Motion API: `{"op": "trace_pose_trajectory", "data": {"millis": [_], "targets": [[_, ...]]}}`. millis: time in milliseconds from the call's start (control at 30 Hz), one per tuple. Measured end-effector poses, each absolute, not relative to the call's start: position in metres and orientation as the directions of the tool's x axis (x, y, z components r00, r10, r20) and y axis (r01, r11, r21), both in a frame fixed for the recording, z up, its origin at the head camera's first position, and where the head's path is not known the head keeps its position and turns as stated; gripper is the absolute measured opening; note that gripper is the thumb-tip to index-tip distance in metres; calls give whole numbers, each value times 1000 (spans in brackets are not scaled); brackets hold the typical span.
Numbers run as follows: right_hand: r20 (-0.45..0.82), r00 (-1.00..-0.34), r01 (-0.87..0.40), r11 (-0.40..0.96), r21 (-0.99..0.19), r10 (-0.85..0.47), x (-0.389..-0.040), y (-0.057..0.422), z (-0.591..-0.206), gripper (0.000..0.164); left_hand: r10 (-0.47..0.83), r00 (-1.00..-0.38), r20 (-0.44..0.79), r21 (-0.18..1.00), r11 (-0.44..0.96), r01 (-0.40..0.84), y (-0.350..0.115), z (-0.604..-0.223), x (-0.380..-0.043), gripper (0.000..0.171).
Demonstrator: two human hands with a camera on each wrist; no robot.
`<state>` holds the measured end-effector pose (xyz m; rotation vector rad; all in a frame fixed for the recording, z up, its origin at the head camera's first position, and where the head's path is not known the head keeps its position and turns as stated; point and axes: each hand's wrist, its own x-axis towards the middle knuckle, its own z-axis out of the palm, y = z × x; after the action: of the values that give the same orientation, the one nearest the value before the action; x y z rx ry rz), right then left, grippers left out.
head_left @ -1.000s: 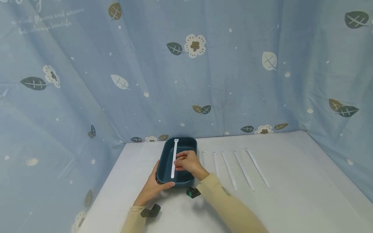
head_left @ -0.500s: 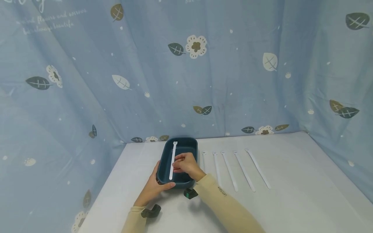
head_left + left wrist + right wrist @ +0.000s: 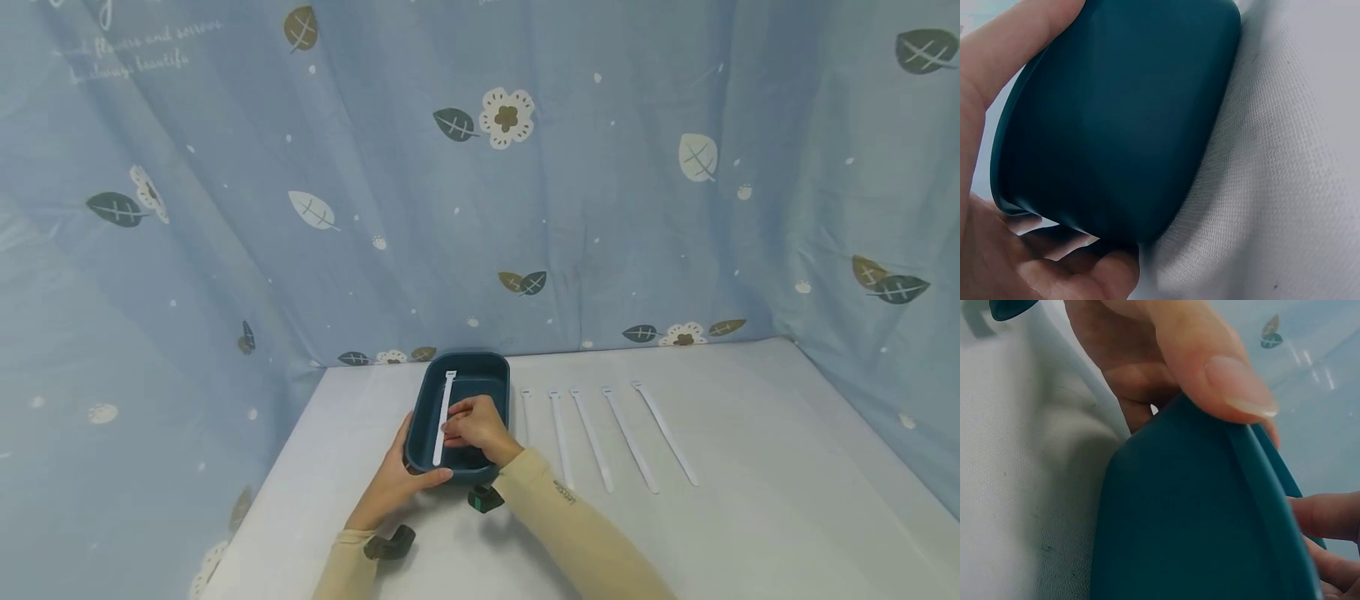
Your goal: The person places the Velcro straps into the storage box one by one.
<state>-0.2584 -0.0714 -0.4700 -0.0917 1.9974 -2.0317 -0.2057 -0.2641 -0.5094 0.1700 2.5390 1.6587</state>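
Note:
A dark teal rectangular box (image 3: 480,383) stands near the back edge of the white table. My left hand (image 3: 399,483) holds its near left corner, thumb on the near rim and fingers round the left side. The left wrist view shows that side of the box (image 3: 1122,125) with curled fingers (image 3: 1079,269) beneath it. Over the box, my right hand (image 3: 480,427) pinches a white cable tie (image 3: 447,400), a flat strip with a slotted head at its far end. Whether the tie touches the box floor, I cannot tell. Right fingertips (image 3: 1329,515) edge into the right wrist view.
Several more white cable ties (image 3: 592,442) lie side by side on the table (image 3: 765,467), right of the box. A blue patterned curtain (image 3: 600,233) hangs behind and along both sides. My right forearm partly covers the nearest ties.
My right hand and the cable tie in it have shifted slightly left and toward me inside the box. The left hand keeps its hold on the box.

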Motion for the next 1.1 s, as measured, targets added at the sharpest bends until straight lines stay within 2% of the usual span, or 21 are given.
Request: {"op": "trace_pose_trajectory", "data": {"millis": [1100], "targets": [[-188,-950,175,74,-982,-250,-264,-81,-475,31,146,-989,-10,907,417,53,-264,-508,-204,120]]}}
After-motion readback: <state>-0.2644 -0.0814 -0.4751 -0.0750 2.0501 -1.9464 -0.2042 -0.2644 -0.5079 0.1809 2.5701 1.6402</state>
